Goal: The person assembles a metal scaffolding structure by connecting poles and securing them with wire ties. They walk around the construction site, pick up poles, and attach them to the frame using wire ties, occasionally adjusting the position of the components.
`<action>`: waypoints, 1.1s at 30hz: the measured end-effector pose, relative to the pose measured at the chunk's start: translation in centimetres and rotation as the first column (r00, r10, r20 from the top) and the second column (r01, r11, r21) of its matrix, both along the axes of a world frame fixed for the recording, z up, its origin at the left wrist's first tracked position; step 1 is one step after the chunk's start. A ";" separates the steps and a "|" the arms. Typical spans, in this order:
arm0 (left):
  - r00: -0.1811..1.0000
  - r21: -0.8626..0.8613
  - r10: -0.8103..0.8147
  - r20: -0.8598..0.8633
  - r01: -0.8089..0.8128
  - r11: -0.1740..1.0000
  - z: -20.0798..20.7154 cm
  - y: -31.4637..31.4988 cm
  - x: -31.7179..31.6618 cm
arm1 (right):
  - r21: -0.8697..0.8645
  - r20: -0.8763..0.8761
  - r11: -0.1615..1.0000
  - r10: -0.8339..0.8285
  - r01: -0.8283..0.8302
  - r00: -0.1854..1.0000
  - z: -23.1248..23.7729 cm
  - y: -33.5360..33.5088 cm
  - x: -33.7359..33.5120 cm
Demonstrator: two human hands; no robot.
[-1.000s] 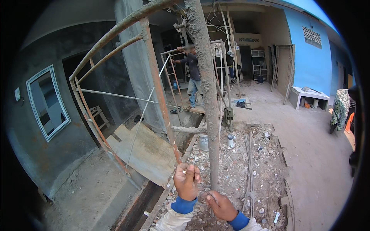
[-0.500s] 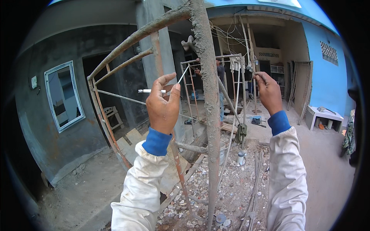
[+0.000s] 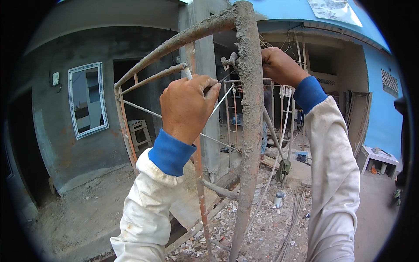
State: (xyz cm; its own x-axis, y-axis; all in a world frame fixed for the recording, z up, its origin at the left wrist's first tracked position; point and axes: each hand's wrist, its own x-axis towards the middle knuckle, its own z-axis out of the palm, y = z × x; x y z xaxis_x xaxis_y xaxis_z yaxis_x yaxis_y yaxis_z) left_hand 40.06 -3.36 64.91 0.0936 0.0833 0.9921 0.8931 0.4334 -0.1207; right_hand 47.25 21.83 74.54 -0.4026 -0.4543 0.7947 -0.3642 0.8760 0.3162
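Observation:
My left hand [image 3: 187,105] is closed in front of the scaffold frame, left of its mortar-crusted post [image 3: 251,113]. A white cigarette [image 3: 188,73] sticks up from between its fingers. Its thumb and forefinger pinch a thin dark strand, probably wire [image 3: 225,77], that runs toward the post. My right hand [image 3: 281,65] is at the post's right side, near the top, with curled fingers. Its fingertips are partly hidden by the post, and what they hold cannot be made out. A stub with a small wing-shaped end [image 3: 230,60] juts from the post between the hands.
Rubble [image 3: 279,222] with long rods [image 3: 291,227] covers the ground beyond the frame. A bucket [image 3: 257,191] stands behind the post. Farther back are a second scaffold [image 3: 290,126], a partly hidden person [image 3: 267,105] and a white bench [image 3: 377,160]. A grey wall with a window [image 3: 88,98] is left.
My right hand has moved left and up to the post. My left hand has turned and closed its fingers more, tilting the cigarette upright. The view has shifted, and the post's top now shows.

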 end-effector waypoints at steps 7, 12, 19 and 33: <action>0.971 -0.033 0.144 0.192 -0.140 0.990 1.3 2.9 6.8 | 0.050 -0.319 0.988 -0.124 0.147 0.940 -3.2 -1.0 3.0; 0.964 0.044 -0.002 0.266 -0.011 0.999 2.1 4.4 7.9 | -0.090 -0.372 0.993 -0.104 0.076 0.922 -5.1 -1.4 3.2; 0.986 0.011 0.027 -0.164 -0.025 1.000 1.4 5.3 6.8 | -0.061 -0.417 0.993 0.063 -0.097 0.907 -5.6 -1.0 3.9; 0.967 0.179 0.114 -0.227 -0.073 0.981 0.1 9.9 5.6 | -0.262 -0.319 0.843 0.384 -0.470 0.867 -6.0 -1.6 5.0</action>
